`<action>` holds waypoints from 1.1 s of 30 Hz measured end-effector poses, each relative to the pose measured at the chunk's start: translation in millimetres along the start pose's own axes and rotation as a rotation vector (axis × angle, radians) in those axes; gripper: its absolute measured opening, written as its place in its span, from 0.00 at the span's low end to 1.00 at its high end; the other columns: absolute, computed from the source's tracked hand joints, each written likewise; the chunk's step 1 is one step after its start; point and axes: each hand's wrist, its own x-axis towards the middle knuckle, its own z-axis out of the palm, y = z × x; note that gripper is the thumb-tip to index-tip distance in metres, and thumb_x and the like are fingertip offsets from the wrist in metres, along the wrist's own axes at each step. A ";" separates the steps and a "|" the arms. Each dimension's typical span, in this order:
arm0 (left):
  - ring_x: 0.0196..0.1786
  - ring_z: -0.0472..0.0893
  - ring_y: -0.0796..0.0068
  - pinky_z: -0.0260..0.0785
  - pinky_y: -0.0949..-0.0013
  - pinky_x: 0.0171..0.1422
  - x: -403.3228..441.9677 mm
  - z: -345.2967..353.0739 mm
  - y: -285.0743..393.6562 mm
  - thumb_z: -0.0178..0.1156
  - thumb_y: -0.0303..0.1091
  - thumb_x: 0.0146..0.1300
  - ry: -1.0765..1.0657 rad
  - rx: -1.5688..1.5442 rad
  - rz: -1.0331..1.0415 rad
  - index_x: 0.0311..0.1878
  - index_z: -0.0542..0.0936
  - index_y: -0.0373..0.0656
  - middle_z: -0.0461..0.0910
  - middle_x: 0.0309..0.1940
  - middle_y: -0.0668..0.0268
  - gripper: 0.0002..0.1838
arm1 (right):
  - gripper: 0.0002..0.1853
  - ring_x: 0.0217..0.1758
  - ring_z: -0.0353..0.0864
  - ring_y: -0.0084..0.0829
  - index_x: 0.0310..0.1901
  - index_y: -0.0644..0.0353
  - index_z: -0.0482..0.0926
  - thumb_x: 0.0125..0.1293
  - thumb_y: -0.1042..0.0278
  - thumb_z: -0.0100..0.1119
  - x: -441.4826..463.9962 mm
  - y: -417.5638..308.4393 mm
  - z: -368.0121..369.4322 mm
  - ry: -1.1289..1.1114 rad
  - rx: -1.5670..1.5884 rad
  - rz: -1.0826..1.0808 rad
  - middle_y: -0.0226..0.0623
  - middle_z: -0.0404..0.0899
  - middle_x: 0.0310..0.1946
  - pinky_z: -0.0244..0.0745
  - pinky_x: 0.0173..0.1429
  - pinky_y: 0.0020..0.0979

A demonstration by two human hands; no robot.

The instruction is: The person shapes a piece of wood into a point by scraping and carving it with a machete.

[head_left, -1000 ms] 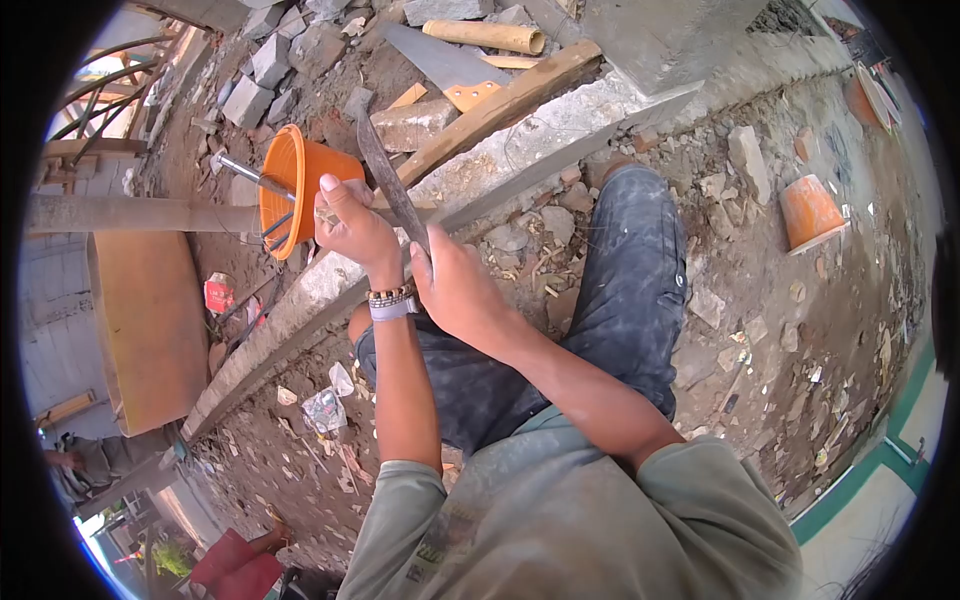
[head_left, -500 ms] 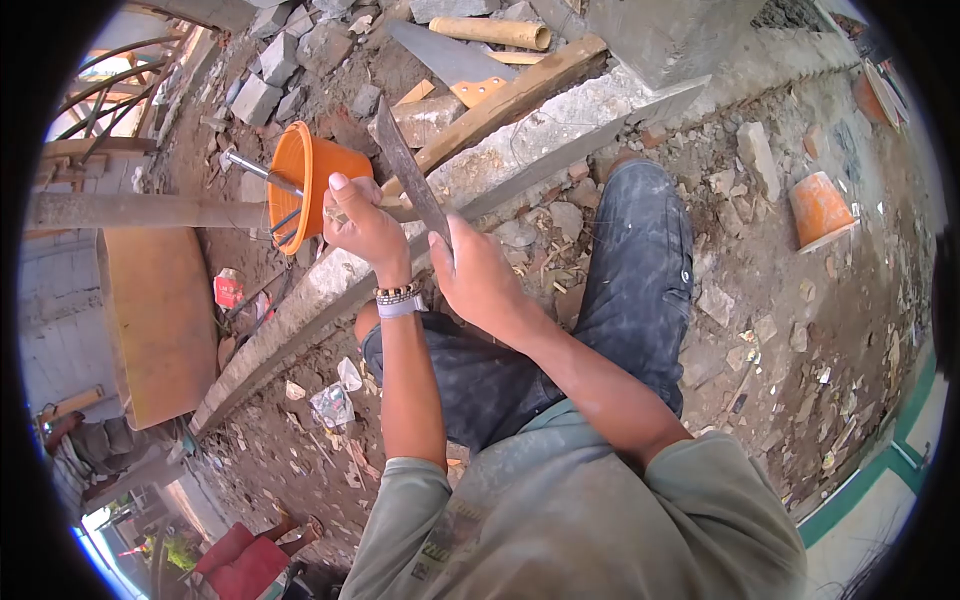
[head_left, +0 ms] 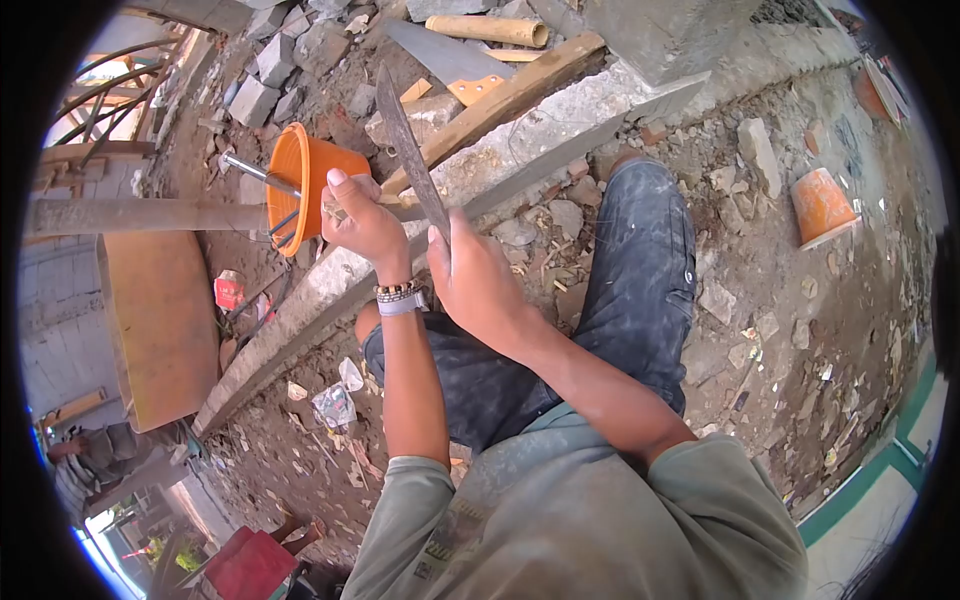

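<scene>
My right hand is wrapped round the lower end of a machete, its long dark blade pointing up and slightly left. The handle is hidden in my fist. Beside it, my left hand is closed with the thumb on top. A small pale bit shows between its fingers, too small to name. Just behind the left hand stands an orange bucket, tilted, with a metal rod sticking out of it. A handsaw lies beyond the blade tip.
A concrete beam runs diagonally ahead of my knees, with a wooden batten along it. A bamboo piece and broken blocks lie beyond. A second orange bucket lies at right. Someone in red shorts is at lower left.
The machete blade has swung very slightly, its tip now a little higher. Both hands keep nearly the same place and grip.
</scene>
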 end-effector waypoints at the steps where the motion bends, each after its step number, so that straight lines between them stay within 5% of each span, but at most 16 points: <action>1: 0.22 0.66 0.82 0.57 0.73 0.28 -0.7 -2.4 -0.3 0.53 0.44 0.79 -0.007 -0.018 -0.008 0.23 0.67 0.41 0.69 0.17 0.70 0.26 | 0.14 0.36 0.80 0.68 0.47 0.74 0.71 0.75 0.67 0.51 -1.9 6.2 5.4 -0.042 0.004 0.018 0.66 0.79 0.28 0.73 0.40 0.59; 6: 0.22 0.66 0.82 0.57 0.73 0.28 -0.8 4.1 3.8 0.53 0.44 0.79 0.011 0.069 0.023 0.23 0.67 0.41 0.69 0.17 0.70 0.26 | 0.13 0.35 0.79 0.68 0.47 0.74 0.71 0.75 0.68 0.51 5.0 6.5 3.7 -0.151 -0.041 -0.008 0.66 0.79 0.27 0.72 0.39 0.58; 12: 0.22 0.65 0.82 0.56 0.73 0.28 -2.3 0.3 0.2 0.53 0.44 0.79 0.020 0.004 0.007 0.23 0.67 0.41 0.69 0.17 0.70 0.26 | 0.12 0.38 0.79 0.69 0.45 0.73 0.71 0.74 0.68 0.52 3.1 -4.0 0.2 0.059 0.159 0.002 0.67 0.79 0.29 0.71 0.39 0.58; 15: 0.22 0.64 0.83 0.56 0.74 0.28 -4.1 1.2 2.6 0.54 0.44 0.79 0.014 -0.002 0.017 0.23 0.67 0.41 0.68 0.17 0.71 0.26 | 0.13 0.37 0.81 0.68 0.46 0.74 0.69 0.75 0.68 0.49 4.4 24.6 12.8 -0.143 -0.068 0.002 0.68 0.79 0.28 0.75 0.38 0.58; 27: 0.22 0.63 0.82 0.53 0.71 0.28 -8.8 5.1 11.0 0.53 0.42 0.79 0.012 0.095 0.002 0.22 0.66 0.43 0.66 0.17 0.72 0.25 | 0.15 0.40 0.80 0.68 0.48 0.75 0.73 0.75 0.67 0.51 3.5 19.1 9.0 -0.152 0.007 0.063 0.67 0.80 0.32 0.73 0.43 0.57; 33: 0.21 0.63 0.83 0.53 0.73 0.27 -1.9 4.2 3.2 0.53 0.43 0.79 0.031 -0.009 0.028 0.22 0.67 0.42 0.67 0.17 0.72 0.25 | 0.13 0.41 0.80 0.68 0.45 0.75 0.73 0.74 0.68 0.51 5.2 -1.9 -6.2 -0.020 0.062 0.022 0.68 0.80 0.31 0.73 0.43 0.57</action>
